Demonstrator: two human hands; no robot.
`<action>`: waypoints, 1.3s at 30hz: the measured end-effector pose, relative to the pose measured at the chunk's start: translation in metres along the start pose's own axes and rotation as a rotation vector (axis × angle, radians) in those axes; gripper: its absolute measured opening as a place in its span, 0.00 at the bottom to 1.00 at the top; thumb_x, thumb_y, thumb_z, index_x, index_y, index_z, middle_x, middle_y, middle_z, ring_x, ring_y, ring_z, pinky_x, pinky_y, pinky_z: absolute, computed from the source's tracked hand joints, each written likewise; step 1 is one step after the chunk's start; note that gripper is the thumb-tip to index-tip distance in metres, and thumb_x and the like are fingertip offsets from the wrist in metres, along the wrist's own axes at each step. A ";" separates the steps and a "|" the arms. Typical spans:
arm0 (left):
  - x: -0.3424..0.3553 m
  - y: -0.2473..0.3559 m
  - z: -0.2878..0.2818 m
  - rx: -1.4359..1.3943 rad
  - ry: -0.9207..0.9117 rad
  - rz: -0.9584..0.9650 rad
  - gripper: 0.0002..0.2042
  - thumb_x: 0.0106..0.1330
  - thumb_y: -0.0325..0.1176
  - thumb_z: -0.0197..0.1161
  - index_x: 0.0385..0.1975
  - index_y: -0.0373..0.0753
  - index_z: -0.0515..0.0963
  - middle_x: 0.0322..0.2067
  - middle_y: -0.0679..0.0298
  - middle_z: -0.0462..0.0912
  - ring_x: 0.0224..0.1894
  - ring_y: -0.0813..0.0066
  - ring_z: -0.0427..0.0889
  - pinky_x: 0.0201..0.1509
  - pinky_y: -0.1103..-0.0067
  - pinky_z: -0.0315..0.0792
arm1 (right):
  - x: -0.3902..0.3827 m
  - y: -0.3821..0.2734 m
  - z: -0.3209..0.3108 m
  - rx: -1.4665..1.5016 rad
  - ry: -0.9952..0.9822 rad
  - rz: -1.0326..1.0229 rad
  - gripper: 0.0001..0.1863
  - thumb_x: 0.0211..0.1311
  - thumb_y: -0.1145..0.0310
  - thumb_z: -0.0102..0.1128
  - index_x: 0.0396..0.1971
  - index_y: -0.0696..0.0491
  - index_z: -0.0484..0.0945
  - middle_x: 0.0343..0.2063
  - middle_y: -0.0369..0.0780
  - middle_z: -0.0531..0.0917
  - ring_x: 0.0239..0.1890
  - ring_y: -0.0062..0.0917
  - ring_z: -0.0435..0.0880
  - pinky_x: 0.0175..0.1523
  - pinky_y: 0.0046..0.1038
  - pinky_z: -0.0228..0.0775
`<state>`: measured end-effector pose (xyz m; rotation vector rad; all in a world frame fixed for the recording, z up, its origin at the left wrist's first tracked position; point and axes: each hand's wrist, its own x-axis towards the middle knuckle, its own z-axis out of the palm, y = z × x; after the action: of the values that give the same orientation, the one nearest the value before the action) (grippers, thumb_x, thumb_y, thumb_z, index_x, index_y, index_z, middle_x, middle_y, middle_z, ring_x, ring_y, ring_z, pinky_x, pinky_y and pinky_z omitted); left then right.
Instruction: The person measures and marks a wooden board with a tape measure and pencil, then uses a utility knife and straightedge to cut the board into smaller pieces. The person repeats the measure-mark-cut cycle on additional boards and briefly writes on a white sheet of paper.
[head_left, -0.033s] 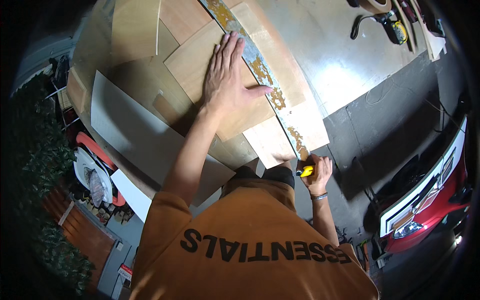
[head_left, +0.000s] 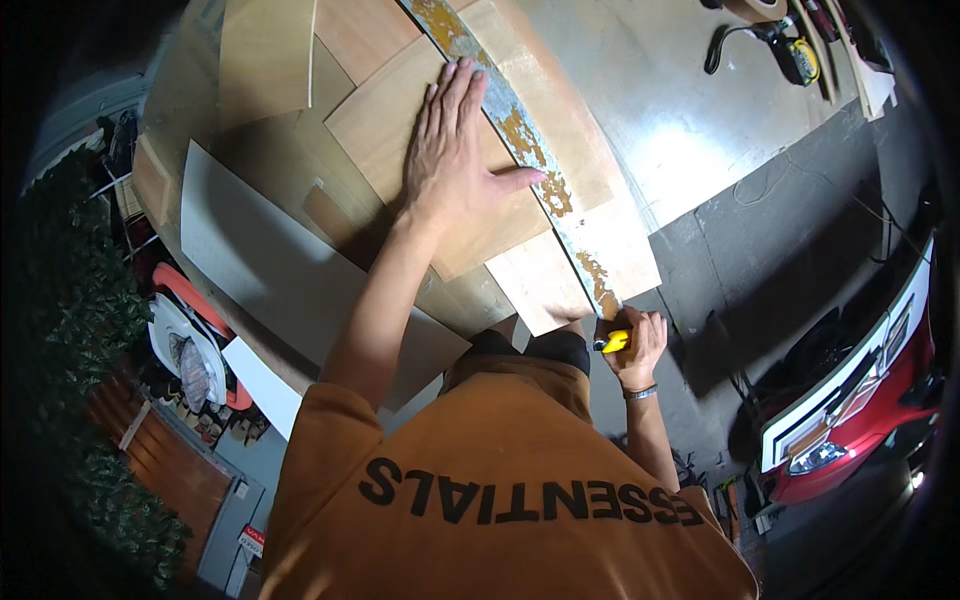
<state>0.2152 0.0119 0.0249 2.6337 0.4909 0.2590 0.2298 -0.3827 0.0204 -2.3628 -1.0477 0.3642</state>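
My left hand [head_left: 450,165] lies flat with its fingers stretched out on a thin plywood piece [head_left: 385,120]. Its thumb and fingertips reach onto a long straight strip [head_left: 522,140] with flaking pale blue and brown paint. This strip runs slantwise across several overlapping wood sheets, toward my body. At its near end, my right hand [head_left: 641,350] is closed around a yellow-and-black utility knife [head_left: 617,341]. The knife's tip cannot be made out. Beneath the strip's near end, a pale plywood sheet [head_left: 540,282] sticks out past the table edge.
A white board [head_left: 260,240] leans along the left of the worktable [head_left: 690,120]. At the far right lie a yellow-and-black tape measure [head_left: 802,62], a tape roll [head_left: 757,8] and wood strips. Beyond the table, a red car [head_left: 850,450] stands at right, and a white-and-red chair [head_left: 190,345] at left.
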 end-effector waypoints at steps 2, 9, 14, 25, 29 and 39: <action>-0.003 -0.003 0.004 -0.008 0.025 0.024 0.61 0.45 0.63 0.79 0.72 0.29 0.55 0.73 0.41 0.57 0.76 0.41 0.54 0.78 0.54 0.52 | 0.001 -0.001 -0.001 -0.004 -0.012 0.012 0.29 0.44 0.56 0.76 0.45 0.54 0.78 0.29 0.38 0.78 0.33 0.35 0.76 0.40 0.37 0.63; 0.005 -0.008 0.010 0.030 0.035 0.050 0.62 0.43 0.63 0.80 0.73 0.30 0.54 0.73 0.40 0.56 0.76 0.41 0.55 0.77 0.51 0.52 | 0.010 -0.001 -0.001 -0.022 -0.093 0.060 0.29 0.40 0.61 0.75 0.45 0.56 0.78 0.29 0.39 0.77 0.34 0.36 0.75 0.40 0.38 0.63; 0.005 -0.009 0.012 0.027 0.043 0.054 0.62 0.44 0.64 0.79 0.73 0.30 0.53 0.74 0.40 0.55 0.76 0.41 0.54 0.77 0.50 0.52 | 0.011 0.001 -0.002 -0.020 -0.103 0.048 0.28 0.40 0.62 0.75 0.45 0.57 0.79 0.29 0.40 0.76 0.34 0.37 0.75 0.41 0.39 0.64; 0.006 -0.011 0.013 0.023 0.067 0.065 0.63 0.45 0.66 0.78 0.73 0.30 0.53 0.73 0.39 0.56 0.76 0.40 0.55 0.76 0.49 0.52 | 0.014 0.008 0.000 -0.001 -0.101 0.016 0.29 0.40 0.60 0.76 0.44 0.57 0.79 0.26 0.39 0.75 0.32 0.36 0.75 0.40 0.38 0.63; 0.006 -0.011 0.013 0.021 0.068 0.067 0.63 0.45 0.66 0.77 0.73 0.29 0.53 0.73 0.39 0.56 0.76 0.40 0.55 0.76 0.49 0.52 | 0.016 0.007 -0.001 0.004 -0.097 0.011 0.30 0.40 0.59 0.78 0.44 0.57 0.79 0.26 0.39 0.75 0.31 0.35 0.75 0.40 0.37 0.63; 0.006 -0.012 0.014 0.040 0.065 0.072 0.63 0.44 0.67 0.77 0.73 0.29 0.53 0.73 0.39 0.56 0.76 0.39 0.55 0.76 0.48 0.53 | 0.016 0.008 0.000 -0.008 -0.092 0.011 0.30 0.38 0.58 0.80 0.42 0.56 0.79 0.26 0.38 0.75 0.31 0.34 0.75 0.39 0.37 0.63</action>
<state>0.2206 0.0189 0.0073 2.6922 0.4277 0.3626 0.2450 -0.3755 0.0150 -2.3790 -1.0797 0.4775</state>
